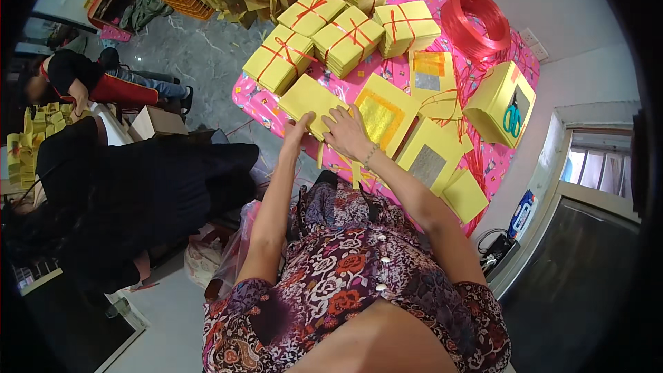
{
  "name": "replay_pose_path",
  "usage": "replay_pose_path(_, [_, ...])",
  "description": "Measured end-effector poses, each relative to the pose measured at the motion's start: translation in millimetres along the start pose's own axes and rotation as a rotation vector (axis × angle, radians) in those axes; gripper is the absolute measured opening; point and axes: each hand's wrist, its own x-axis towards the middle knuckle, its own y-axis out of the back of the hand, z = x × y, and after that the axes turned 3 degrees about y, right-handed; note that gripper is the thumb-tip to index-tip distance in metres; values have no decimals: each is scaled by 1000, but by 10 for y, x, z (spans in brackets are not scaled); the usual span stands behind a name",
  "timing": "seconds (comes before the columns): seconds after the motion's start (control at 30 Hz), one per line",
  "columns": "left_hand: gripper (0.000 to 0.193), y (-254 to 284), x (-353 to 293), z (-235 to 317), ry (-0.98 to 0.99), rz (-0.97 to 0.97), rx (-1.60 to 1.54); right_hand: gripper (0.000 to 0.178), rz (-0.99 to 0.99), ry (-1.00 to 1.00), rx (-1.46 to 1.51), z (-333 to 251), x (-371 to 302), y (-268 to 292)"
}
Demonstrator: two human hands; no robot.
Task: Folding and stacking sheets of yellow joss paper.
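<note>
Yellow paper stack (pixel 312 101), at the pink table (pixel 252 97) edge beside the gold-foil sheet (pixel 381 119), is steadied by left hand (pixel 297 130) and flattened right hand (pixel 347 135); untied, it could be fanned or tipped off.

Tied paper bundles (pixel 331 31) lie behind a loose stack (pixel 311 100) on the table (pixel 252 97); ribbon coil (pixel 473 21) far right, scissors (pixel 512 119) nearer.

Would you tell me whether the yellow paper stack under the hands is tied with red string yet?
Untied: the yellow paper stack shows no red string, unlike the tied bundles behind it.
</note>
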Motion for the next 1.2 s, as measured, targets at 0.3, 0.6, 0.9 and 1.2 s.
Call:
replay_pose_path(0.3, [44,-63,50,128,269,-399,-418,43,59,-16,31,-1,-9,-6])
replay_pose_path(0.6, [38,6,-147,274,370,-453,-586,37,265,-48,243,50,-17,42])
replay_pose_path(0.9, [58,629,-645,527,611,-534,-985,26,508,-142,563,-135,-306,635])
replay_pose_path(1.2, [59,571,-950,772,592,-667,-1096,43,300,-314,1038,-482,-554,606])
